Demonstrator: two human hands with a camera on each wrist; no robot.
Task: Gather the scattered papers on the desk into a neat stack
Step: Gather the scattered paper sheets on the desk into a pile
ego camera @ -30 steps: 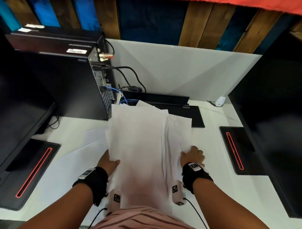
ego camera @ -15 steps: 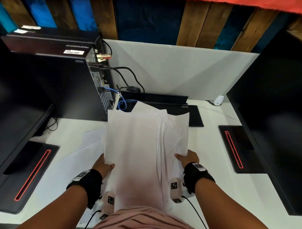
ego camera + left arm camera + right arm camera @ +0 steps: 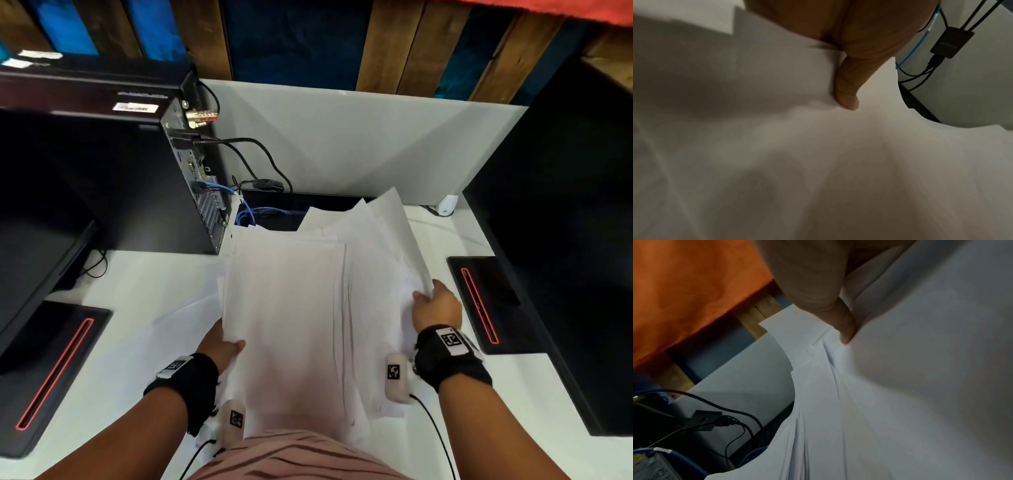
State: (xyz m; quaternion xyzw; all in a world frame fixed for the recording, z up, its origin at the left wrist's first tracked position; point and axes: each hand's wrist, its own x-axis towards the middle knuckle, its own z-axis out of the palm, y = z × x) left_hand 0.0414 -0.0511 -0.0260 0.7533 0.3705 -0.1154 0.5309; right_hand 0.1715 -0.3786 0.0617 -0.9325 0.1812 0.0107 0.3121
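Observation:
A loose bundle of white papers is lifted off the white desk, its far end fanned out and uneven. My left hand grips the bundle's left edge, thumb pressed on the top sheet. My right hand holds the right side, where several sheets curl upward; its thumb pinches into them. More sheets lie flat on the desk under and left of the bundle. The fingers of both hands are hidden beneath the paper.
A black computer tower with cables stands at back left. Dark monitors flank the desk, their bases marked by red strips; the left base is near my left arm. A white partition closes the back.
My right hand has moved outward to the right and away from me, raising the right-hand sheets into a curl. The bundle's far end has fanned wider. My left hand keeps its grip.

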